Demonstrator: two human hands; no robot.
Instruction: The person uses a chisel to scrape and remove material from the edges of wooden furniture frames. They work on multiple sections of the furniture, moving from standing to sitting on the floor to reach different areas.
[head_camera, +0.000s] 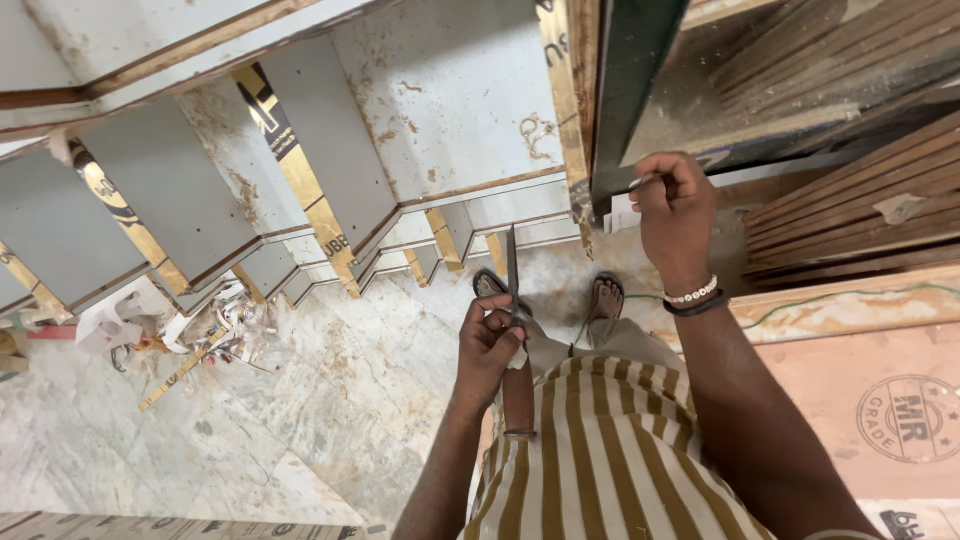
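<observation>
**A carpentry work site inside a building under fit-out**

A woodworking or interior fit-out site is shown. Laminated board panels (330, 170) with raw, gold-taped edges are leaned in a staggered row against a wall. Plywood sheets (850, 210) are stacked flat at the right, and a further stamped plywood sheet (880, 400) is laid below them. The marble floor (330, 400) is marked with dust and stains, and a heap of offcuts and scrap (190, 340) is left lying on it beside the panels.
</observation>
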